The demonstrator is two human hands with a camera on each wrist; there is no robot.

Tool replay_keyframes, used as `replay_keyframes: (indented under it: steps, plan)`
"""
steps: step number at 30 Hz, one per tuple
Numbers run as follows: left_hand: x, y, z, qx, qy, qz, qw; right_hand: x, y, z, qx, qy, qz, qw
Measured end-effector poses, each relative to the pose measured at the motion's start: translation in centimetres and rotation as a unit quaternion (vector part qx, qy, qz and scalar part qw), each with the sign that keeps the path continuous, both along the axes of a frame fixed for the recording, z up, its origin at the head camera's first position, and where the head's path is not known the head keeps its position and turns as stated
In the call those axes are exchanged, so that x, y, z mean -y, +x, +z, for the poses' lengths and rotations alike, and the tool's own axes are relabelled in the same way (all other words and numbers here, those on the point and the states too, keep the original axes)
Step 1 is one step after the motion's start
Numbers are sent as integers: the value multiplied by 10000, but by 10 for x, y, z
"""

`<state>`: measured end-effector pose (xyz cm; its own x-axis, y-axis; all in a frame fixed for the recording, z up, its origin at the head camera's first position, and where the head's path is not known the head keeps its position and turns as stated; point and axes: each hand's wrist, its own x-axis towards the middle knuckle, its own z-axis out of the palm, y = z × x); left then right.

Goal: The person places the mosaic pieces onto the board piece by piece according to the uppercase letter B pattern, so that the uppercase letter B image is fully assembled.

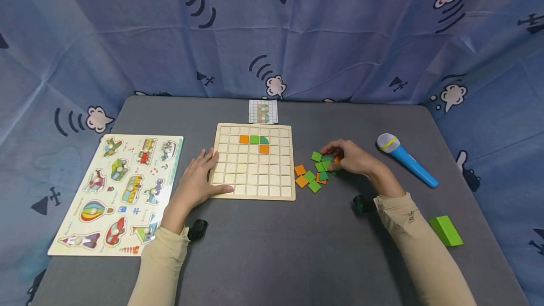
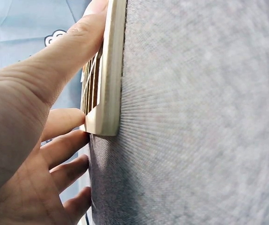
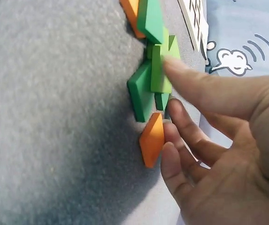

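Observation:
A wooden grid board (image 1: 255, 198) lies mid-table. Its upper rows hold orange tiles (image 1: 244, 139), a light green tile (image 1: 254, 139) and a dark green quarter-round piece (image 1: 263, 140). My left hand (image 1: 197, 181) rests at the board's left edge, fingers spread along the side and thumb on the near rim. To the right, my right hand (image 1: 350, 157) is over a loose pile of green and orange tiles. In the right wrist view its thumb touches a light green tile (image 3: 158, 75), while the other fingertips are beside a dark green tile (image 3: 141, 93) and an orange tile (image 3: 152, 143).
A small pattern card (image 1: 263, 112) lies behind the board. At the left is a vehicle picture puzzle (image 1: 144, 169), partly under the left forearm. A toy microphone (image 1: 408, 159) and a green block (image 1: 446, 231) lie on the right. Patterned cloth hangs behind the grey table (image 1: 280, 249).

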<state>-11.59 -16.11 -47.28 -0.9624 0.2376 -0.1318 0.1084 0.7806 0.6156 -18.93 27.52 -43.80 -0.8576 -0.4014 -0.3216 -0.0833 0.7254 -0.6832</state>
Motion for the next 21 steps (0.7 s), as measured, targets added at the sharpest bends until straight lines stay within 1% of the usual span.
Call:
replay_keyframes:
  steps: [4,12,19,21]
  plan:
    - [0,0,0,-21,10,-1,10000,-2,1,0,-5,59,-46,10000]
    - [0,0,0,-45,-14,-14,10000,-2,4,-2,-107,-12,-114,9999]
    - [1,0,-1,-49,-7,-26,10000,0,6,-4,112,64,-213,9997]
    - [1,0,-1,-28,-12,-19,10000,1,6,-4,155,98,-166,9997]
